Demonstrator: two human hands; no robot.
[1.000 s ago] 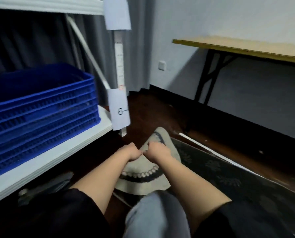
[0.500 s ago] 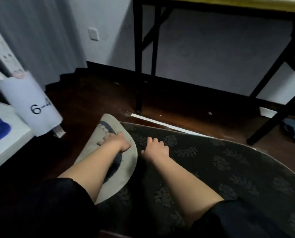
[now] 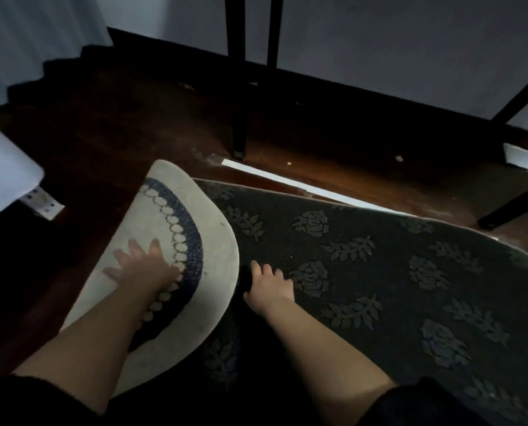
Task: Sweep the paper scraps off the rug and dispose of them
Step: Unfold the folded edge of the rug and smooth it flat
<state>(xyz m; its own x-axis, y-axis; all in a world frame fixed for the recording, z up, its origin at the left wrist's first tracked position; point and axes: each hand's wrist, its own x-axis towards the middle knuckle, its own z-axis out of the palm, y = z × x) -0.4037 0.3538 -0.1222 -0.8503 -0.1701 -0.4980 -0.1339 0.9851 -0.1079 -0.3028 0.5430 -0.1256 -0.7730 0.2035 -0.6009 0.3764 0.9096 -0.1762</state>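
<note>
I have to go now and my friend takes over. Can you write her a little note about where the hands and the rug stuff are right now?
Left hand: open, fingers spread flat on the folded-over rug flap, pale underside up.
Right hand: fingers bent down on the dark rug just beside the flap; it holds nothing that I can see.
Scraps: two small pale bits lie on the floor past the rug, near the table leg. None show clearly on the rug; the picture is dim.
Done: the rug's corner is turned over.
Left: sweep up the scraps and throw them away. No broom or bin in view.
</note>
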